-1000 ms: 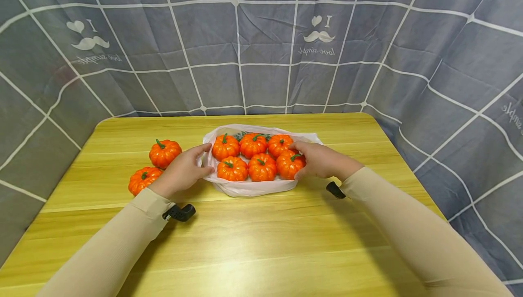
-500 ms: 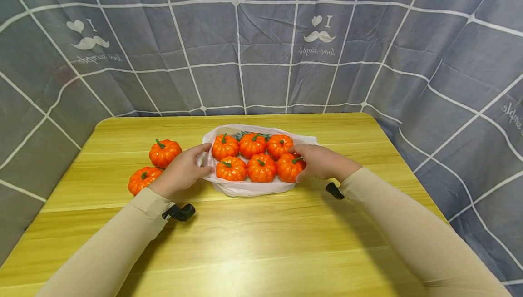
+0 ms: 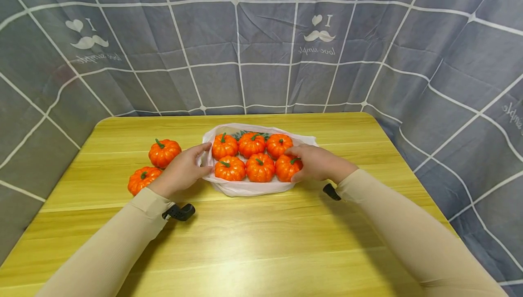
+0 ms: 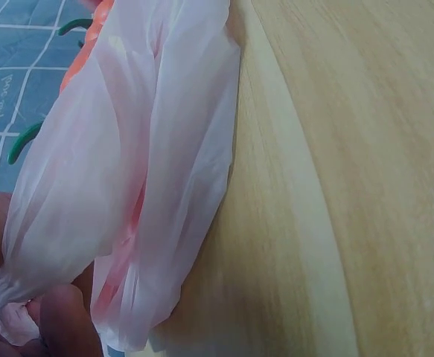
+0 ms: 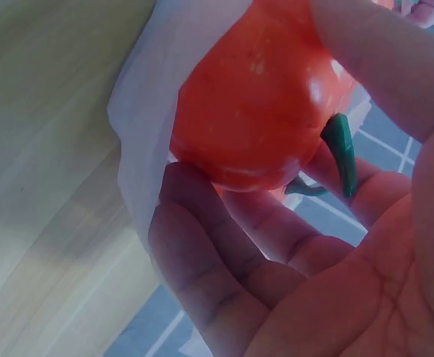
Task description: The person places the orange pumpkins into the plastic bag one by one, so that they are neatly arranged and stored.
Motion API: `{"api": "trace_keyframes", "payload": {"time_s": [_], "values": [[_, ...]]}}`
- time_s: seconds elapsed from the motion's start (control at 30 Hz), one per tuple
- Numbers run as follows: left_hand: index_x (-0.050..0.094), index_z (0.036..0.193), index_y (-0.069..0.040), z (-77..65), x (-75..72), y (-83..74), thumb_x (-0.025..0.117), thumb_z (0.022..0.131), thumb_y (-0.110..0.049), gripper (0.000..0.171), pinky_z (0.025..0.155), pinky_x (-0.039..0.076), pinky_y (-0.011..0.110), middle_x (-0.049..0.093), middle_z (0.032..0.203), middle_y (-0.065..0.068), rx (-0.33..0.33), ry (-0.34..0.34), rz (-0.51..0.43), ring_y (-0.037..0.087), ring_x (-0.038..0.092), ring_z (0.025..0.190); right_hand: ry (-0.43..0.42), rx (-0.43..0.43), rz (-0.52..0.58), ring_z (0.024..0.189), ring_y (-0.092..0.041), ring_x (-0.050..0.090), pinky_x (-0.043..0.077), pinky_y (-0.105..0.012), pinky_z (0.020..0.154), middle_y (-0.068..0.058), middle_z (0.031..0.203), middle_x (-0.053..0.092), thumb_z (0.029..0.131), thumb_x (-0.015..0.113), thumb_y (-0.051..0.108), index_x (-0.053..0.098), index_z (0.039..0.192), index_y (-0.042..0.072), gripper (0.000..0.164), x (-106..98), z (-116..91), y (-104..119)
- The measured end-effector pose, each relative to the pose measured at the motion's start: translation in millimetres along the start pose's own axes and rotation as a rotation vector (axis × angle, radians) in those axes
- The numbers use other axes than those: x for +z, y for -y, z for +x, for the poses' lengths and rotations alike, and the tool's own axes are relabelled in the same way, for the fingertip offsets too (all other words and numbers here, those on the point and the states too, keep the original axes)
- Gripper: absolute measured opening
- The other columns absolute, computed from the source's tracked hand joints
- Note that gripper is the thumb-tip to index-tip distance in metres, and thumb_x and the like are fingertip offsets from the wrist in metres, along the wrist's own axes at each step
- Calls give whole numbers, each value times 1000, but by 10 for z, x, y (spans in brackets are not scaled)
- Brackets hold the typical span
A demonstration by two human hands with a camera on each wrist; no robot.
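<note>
A thin whitish plastic bag (image 3: pixel 253 190) lies on its side, its mouth spread around several small orange pumpkins in two rows. My left hand (image 3: pixel 185 170) holds the bag's left edge; in the left wrist view, bunched plastic (image 4: pixel 16 323) sits between its fingers. At the other end, my right hand (image 3: pixel 316 163) grips the front-right pumpkin (image 3: pixel 286 168), thumb and fingers around its side. Close up in the right wrist view, that pumpkin (image 5: pixel 254 111) has a green stem, and the bag's rim (image 5: pixel 146 97) runs alongside. Other pumpkins inside include the front-left one (image 3: pixel 230 169).
Two more pumpkins, one farther back (image 3: pixel 164 153) and one nearer (image 3: pixel 143 179), sit left of the bag, the nearer partly behind my left forearm. A wooden table (image 3: pixel 253 242) bears everything. Grey checked cloth (image 3: pixel 261 51) hangs behind and at both sides.
My right hand has shifted slightly left with the front-right pumpkin. The front-row pumpkins sit a little farther left. My left hand stays where it was.
</note>
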State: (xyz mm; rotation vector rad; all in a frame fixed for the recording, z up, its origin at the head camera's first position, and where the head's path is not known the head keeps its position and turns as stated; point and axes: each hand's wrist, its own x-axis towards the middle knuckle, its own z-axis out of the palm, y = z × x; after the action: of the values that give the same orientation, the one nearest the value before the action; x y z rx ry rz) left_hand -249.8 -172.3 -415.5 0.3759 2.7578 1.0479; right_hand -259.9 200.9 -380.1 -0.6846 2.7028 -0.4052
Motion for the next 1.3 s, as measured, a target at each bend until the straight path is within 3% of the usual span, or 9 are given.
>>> {"api": "trace_keyframes", "payload": {"time_s": [0.27,0.57,1.3], "values": [[38,162,-2,-11,-5,0,71,99,-23,75,125,31,62,41,167,18,6,-5,12,43,38,153,8,25,-45,138,-38,55,42,-52,121,-22,152,53,85,89,30,56,151,9,76,39,19,48],[39,162,-3,-20,-9,3,71,98,-23,74,126,30,62,41,167,18,9,-12,-9,43,38,153,26,68,-35,140,-39,53,40,-52,122,-22,156,50,86,88,30,55,153,10,77,55,29,75],[38,161,-1,-20,-9,23,73,98,-21,75,125,30,62,40,167,18,15,-6,-35,43,36,154,6,66,67,146,-41,47,37,-54,124,-21,161,44,83,91,30,57,152,13,79,89,41,11]]}}
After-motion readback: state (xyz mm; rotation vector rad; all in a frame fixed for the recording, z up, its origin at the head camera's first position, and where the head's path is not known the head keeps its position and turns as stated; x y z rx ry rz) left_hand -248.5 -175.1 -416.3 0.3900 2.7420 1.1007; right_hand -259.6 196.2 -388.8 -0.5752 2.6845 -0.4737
